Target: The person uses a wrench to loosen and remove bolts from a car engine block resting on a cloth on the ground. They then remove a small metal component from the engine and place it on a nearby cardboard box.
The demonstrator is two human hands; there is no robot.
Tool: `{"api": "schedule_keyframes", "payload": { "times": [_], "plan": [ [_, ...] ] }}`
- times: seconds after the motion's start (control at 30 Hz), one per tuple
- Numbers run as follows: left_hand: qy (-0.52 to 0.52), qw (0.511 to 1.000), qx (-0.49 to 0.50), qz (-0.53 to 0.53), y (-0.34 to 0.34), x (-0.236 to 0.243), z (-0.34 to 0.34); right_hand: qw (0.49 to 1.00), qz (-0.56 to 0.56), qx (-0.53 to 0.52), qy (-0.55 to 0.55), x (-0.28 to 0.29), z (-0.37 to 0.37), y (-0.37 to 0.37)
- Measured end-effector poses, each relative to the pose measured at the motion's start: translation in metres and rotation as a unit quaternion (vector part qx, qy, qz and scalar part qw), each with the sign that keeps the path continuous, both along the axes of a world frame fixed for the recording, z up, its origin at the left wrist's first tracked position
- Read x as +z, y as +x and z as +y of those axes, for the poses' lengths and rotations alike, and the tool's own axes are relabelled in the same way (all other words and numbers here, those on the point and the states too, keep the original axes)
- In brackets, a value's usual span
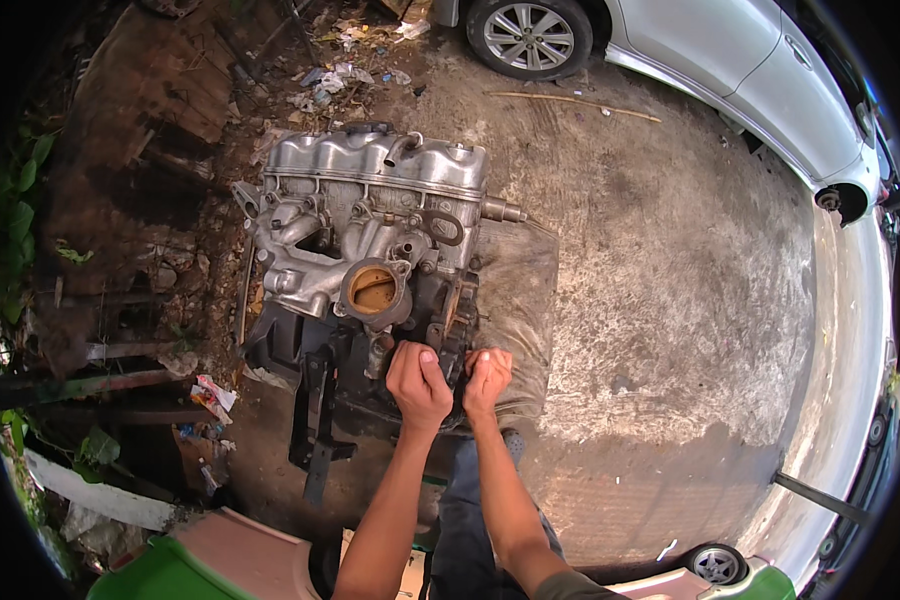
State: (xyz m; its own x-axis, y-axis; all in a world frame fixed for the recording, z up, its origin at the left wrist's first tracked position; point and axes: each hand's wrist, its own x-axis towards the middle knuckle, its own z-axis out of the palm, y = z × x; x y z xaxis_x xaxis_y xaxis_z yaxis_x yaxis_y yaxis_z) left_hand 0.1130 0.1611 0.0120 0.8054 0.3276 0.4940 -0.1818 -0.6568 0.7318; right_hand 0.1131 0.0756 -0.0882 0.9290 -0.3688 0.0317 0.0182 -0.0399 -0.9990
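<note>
A car engine [380,215] stands on the ground in front of me, with a ribbed silver valve cover [370,165] on top. On its near side are an aluminium intake manifold [305,285] and a round throttle opening [375,290] with a brownish inside. My left hand [418,385] is closed at the engine's near lower side, below that opening, thumb uppermost. Close to its right, my right hand [487,380] is closed at the engine's dark right-hand edge. Both hands appear to grip the engine, though their fingertips are hidden.
A dark sheet [520,300] lies under the engine's right side. A black metal bracket [318,420] juts out at the near left. Litter [335,80] lies beyond the engine. At the far right a silver car [710,50] is parked on the concrete. Green-and-pink bodywork [230,555] is behind my arms.
</note>
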Motion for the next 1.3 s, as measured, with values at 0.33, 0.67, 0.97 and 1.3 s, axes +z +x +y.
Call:
{"api": "schedule_keyframes", "payload": {
  "times": [0.33,0.67,0.97,1.3],
  "plan": [
    [0.001,1.000,0.009,0.018,0.001,-0.001,0.002,0.964,-0.051,0.041,0.259,-0.012,-0.011,-0.014],
    [0.032,0.999,0.028,0.011,0.004,-0.003,0.004,0.968,0.149,0.161,0.124,-0.001,-0.037,0.027],
    [0.024,0.999,0.026,0.016,0.003,-0.004,0.004,0.972,0.131,0.185,0.066,0.005,-0.035,0.041],
    [-0.003,0.999,0.012,0.036,0.002,-0.001,0.003,0.976,0.159,0.149,0.024,0.008,-0.029,0.045]
  ]
}}
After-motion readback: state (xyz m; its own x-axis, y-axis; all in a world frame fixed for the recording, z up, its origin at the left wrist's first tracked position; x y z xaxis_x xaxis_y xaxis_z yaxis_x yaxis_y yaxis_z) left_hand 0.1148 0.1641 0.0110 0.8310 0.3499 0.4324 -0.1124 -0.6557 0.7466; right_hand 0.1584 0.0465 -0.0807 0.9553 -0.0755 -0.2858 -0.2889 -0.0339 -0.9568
